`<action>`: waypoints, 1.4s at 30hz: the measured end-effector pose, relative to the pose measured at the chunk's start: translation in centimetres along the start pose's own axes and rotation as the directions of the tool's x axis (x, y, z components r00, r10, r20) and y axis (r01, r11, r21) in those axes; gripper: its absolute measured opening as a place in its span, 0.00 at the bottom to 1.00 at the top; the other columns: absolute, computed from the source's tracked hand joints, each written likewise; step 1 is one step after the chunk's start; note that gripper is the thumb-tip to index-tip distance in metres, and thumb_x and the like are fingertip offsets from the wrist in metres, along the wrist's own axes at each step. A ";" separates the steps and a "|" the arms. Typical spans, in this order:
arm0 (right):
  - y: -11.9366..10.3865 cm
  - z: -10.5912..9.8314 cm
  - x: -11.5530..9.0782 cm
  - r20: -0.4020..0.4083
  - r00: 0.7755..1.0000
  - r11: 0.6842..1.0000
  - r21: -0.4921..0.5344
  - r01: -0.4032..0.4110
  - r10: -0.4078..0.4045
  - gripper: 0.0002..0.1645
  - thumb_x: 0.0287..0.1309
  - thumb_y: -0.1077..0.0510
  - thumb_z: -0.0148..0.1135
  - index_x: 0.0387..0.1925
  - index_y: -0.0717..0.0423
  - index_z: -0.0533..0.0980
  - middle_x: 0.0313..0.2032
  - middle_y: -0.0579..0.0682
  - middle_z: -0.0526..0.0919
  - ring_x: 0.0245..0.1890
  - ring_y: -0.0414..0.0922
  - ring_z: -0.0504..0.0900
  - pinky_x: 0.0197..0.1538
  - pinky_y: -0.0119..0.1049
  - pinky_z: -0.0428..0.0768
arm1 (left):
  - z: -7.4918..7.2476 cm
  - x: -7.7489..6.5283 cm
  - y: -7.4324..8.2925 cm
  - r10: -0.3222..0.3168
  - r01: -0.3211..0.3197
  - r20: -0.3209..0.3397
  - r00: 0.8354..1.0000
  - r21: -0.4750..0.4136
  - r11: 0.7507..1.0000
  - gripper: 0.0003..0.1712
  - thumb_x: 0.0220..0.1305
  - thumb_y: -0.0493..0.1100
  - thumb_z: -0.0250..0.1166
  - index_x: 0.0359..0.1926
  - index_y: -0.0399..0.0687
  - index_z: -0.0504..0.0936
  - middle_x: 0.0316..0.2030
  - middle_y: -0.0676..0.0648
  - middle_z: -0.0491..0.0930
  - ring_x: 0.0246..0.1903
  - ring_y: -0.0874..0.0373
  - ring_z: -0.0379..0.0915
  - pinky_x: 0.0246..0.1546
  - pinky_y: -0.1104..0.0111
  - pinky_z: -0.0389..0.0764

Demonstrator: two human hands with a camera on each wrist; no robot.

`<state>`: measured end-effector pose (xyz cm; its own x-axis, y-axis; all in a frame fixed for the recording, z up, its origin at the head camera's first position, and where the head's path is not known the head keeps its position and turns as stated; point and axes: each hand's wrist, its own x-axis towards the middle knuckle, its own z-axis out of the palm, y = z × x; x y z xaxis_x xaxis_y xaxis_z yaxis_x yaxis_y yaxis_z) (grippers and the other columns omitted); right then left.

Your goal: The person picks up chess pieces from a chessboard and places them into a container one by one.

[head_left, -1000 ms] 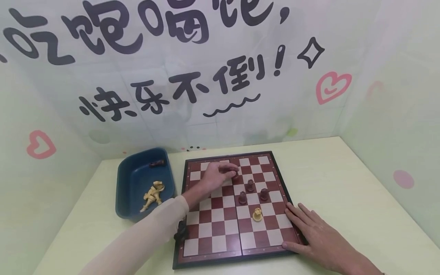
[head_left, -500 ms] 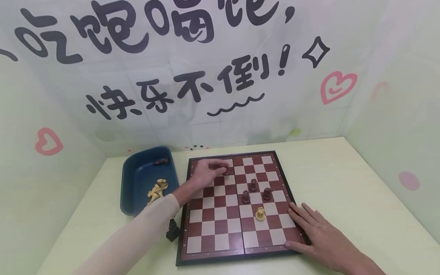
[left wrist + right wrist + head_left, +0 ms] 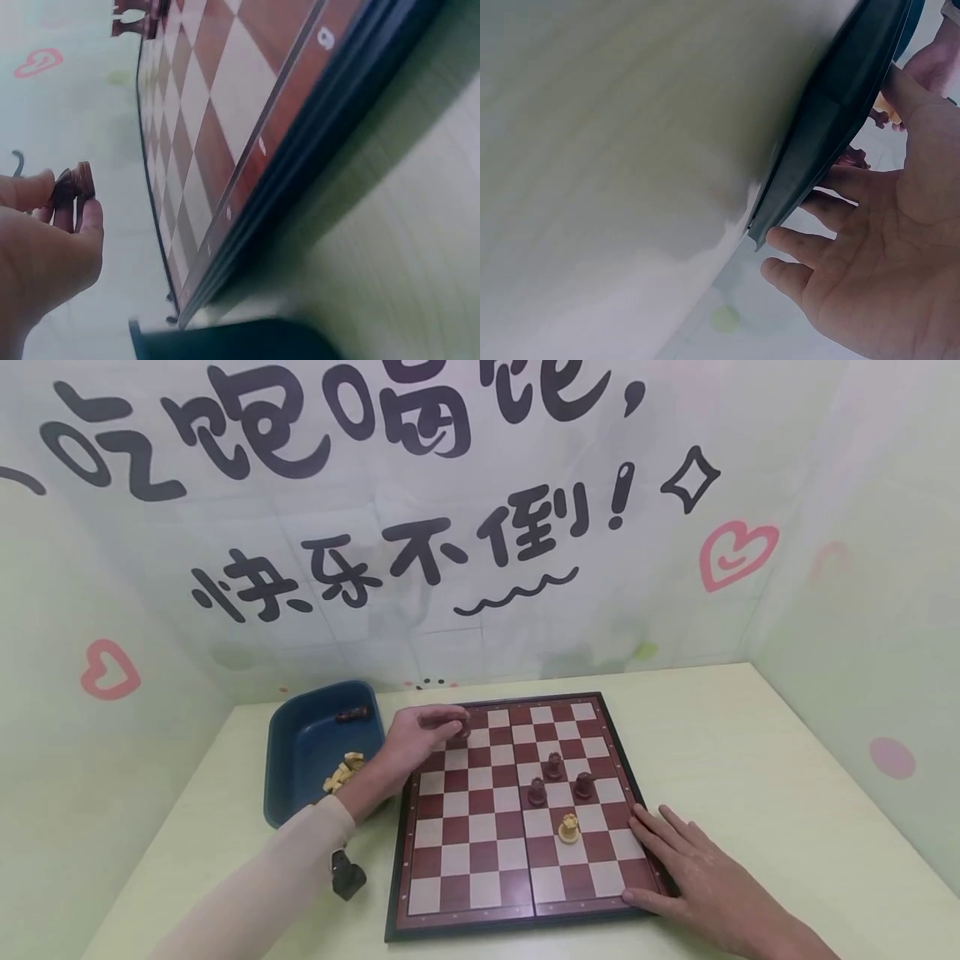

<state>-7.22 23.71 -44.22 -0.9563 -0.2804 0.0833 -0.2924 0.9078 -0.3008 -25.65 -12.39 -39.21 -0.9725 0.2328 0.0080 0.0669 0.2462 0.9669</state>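
At the far left corner of the chessboard [image 3: 480, 860]: left hand [image 3: 411, 739] is over the board, forearm in its pale sleeve [image 3: 277, 868] slanting up from the lower left, with a small black device [image 3: 347, 875] at the wrist. Grip: thumb and fingertips clamped on a dark chess piece [image 3: 84, 180]. Left wrist view shows its base toward the board, with a gap between base and board; exact piece type cannot be told.

Right hand [image 3: 705, 877]: flat and relaxed at the board's near right corner, digits spread, nothing held. Thumb lies on the corner; the fingers extend along the right edge, and right wrist view shows them against the board's side.

On the board's right half: three dark pieces [image 3: 553, 766] stand close together; one cream piece with a notched top [image 3: 569, 831] stands upright nearer the person.

Left of the board on the pale tabletop [image 3: 750, 760]: blue bin [image 3: 300, 752], with cream pieces [image 3: 343, 772] heaped and one dark piece lying on its side [image 3: 352, 714].
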 end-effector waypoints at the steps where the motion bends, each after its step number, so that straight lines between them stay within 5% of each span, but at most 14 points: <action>1: 0.0 0.0 0.0 0.002 1.000 1.000 0.000 0.000 0.000 0.56 0.57 0.21 0.57 0.74 0.53 0.67 0.74 0.48 0.64 0.74 0.57 0.58 0.76 0.40 0.49 | -0.3 -0.2 0.0 0.002 -0.002 0.001 1.000 0.008 1.000 0.14 0.70 0.35 0.66 0.55 0.39 0.86 0.50 0.42 0.85 0.52 0.53 0.80 0.58 0.52 0.77; 5: 0.1 0.1 -0.1 0.003 1.000 1.000 0.002 0.000 0.000 0.56 0.57 0.21 0.58 0.74 0.53 0.67 0.74 0.48 0.64 0.74 0.57 0.57 0.74 0.28 0.36 | -1.5 -0.8 -0.1 0.006 -0.006 -0.002 1.000 0.025 1.000 0.14 0.71 0.36 0.66 0.55 0.41 0.86 0.49 0.43 0.86 0.52 0.53 0.80 0.58 0.49 0.75; 11: 0.1 0.1 -0.1 0.018 1.000 1.000 0.000 -0.008 0.008 0.56 0.57 0.21 0.58 0.74 0.53 0.67 0.74 0.48 0.64 0.74 0.58 0.58 0.69 0.58 0.64 | -3.6 -1.7 -0.4 0.001 -0.001 -0.026 1.000 0.020 1.000 0.15 0.72 0.37 0.65 0.57 0.37 0.84 0.49 0.40 0.85 0.49 0.53 0.82 0.59 0.54 0.76; 18: 0.1 0.1 -0.1 0.017 1.000 1.000 -0.007 -0.004 0.005 0.56 0.57 0.20 0.58 0.74 0.52 0.67 0.74 0.48 0.65 0.74 0.58 0.58 0.68 0.59 0.65 | -6.2 -3.0 -0.5 0.022 -0.011 -0.101 0.995 0.103 0.995 0.18 0.73 0.40 0.65 0.59 0.37 0.82 0.49 0.42 0.85 0.50 0.55 0.81 0.60 0.62 0.76; 25: 0.1 0.2 -0.1 0.018 1.000 1.000 -0.001 -0.012 0.012 0.56 0.57 0.21 0.58 0.75 0.51 0.66 0.74 0.47 0.64 0.75 0.56 0.57 0.73 0.52 0.60 | -7.8 -4.8 -1.5 0.019 -0.011 -0.140 0.990 0.058 0.998 0.19 0.72 0.44 0.67 0.58 0.38 0.83 0.48 0.42 0.86 0.47 0.56 0.83 0.36 0.71 0.81; 29: 0.1 0.1 0.1 0.026 1.000 1.000 -0.006 -0.014 0.015 0.56 0.57 0.20 0.57 0.75 0.52 0.66 0.75 0.47 0.64 0.75 0.56 0.56 0.71 0.55 0.62 | -8.4 -5.7 -2.3 0.028 -0.016 -0.175 0.984 0.070 0.997 0.20 0.72 0.44 0.66 0.59 0.37 0.82 0.51 0.40 0.84 0.48 0.55 0.83 0.49 0.64 0.83; 34: 0.1 0.0 0.1 0.012 1.000 1.000 -0.002 0.006 -0.006 0.55 0.58 0.21 0.57 0.74 0.53 0.66 0.75 0.47 0.63 0.75 0.56 0.56 0.75 0.30 0.39 | -9.3 -6.6 -2.9 0.001 0.028 -0.224 0.975 0.126 0.992 0.21 0.73 0.45 0.65 0.60 0.37 0.81 0.54 0.39 0.82 0.48 0.62 0.81 0.50 0.70 0.81; 36: 0.1 0.0 0.1 -0.020 0.999 0.999 -0.010 0.039 -0.039 0.54 0.59 0.23 0.59 0.74 0.54 0.67 0.75 0.47 0.64 0.74 0.57 0.58 0.74 0.27 0.35 | -9.6 -6.8 -3.1 -0.009 0.046 -0.237 0.971 0.151 0.988 0.22 0.73 0.46 0.65 0.61 0.38 0.81 0.55 0.39 0.82 0.48 0.64 0.81 0.49 0.74 0.80; 42: 0.0 0.1 0.0 -0.071 0.992 0.995 -0.031 0.100 -0.102 0.52 0.60 0.26 0.61 0.72 0.58 0.69 0.75 0.48 0.64 0.73 0.59 0.60 0.76 0.35 0.43 | -10.1 -7.2 -3.6 -0.049 0.100 -0.243 0.969 0.203 0.974 0.22 0.72 0.46 0.65 0.61 0.38 0.81 0.56 0.39 0.82 0.48 0.65 0.80 0.47 0.80 0.77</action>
<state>-7.18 23.69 -44.28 -0.9197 -0.3486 0.1809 -0.3867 0.8843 -0.2617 -21.16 -24.43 -40.13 -0.9996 -0.0151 0.0221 0.0128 0.4543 0.8908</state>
